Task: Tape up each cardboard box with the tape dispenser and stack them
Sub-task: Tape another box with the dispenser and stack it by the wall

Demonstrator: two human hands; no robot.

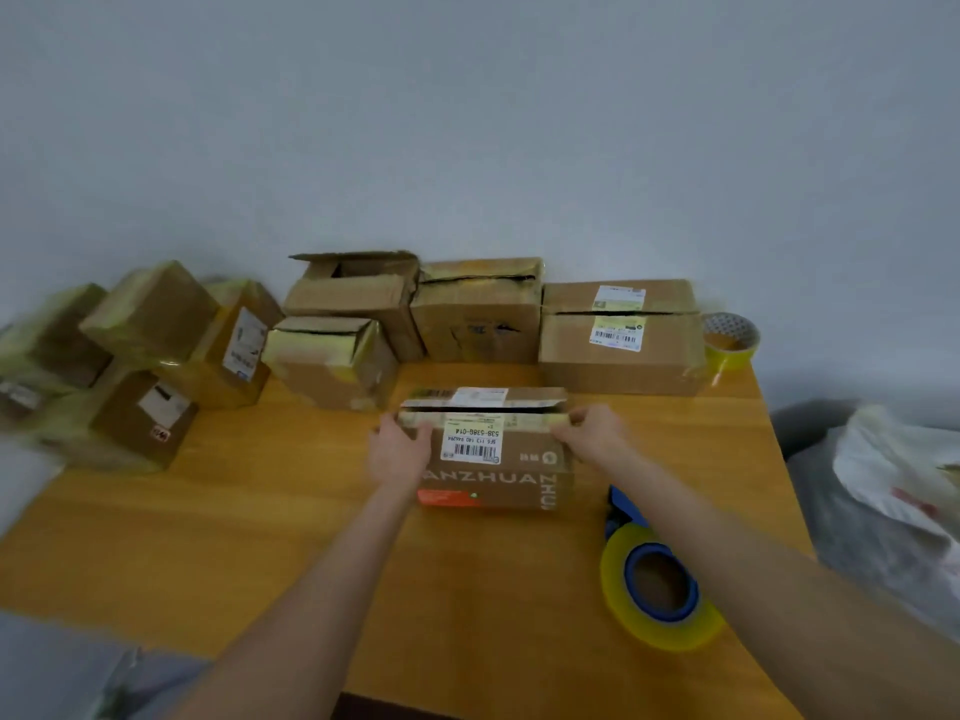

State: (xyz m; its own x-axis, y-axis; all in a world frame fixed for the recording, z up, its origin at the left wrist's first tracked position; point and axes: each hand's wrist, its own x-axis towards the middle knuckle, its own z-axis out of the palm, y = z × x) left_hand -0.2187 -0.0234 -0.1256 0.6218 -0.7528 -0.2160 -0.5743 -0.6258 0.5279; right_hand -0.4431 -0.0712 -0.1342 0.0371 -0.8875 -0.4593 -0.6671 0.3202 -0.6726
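Head view: a printed box [488, 454] sits mid-bench [260, 537], labelled face toward the wearer, its top flaps nearly shut with a dark slit showing along the seam. The left hand [397, 452] cups the box's left end, fingers wrapped on the near flap corner; the right hand [589, 433] pinches the right end of the same flap. Both grips are closed on the box, neither on any tool. The tape dispenser [657, 584], blue with a yellow roll, lies untouched on the bench near right, just beside the right forearm. A taped stack [135, 356] stands far left; untaped boxes [478, 309] line the far wall, and a spare roll [730, 340] sits far right. Judgement: the step is closing the flaps. Recommend pressing both flaps flush and level, seam edges meeting, then holding with the left hand while the right fetches the dispenser. Releasing early would likely let the flaps spring apart.
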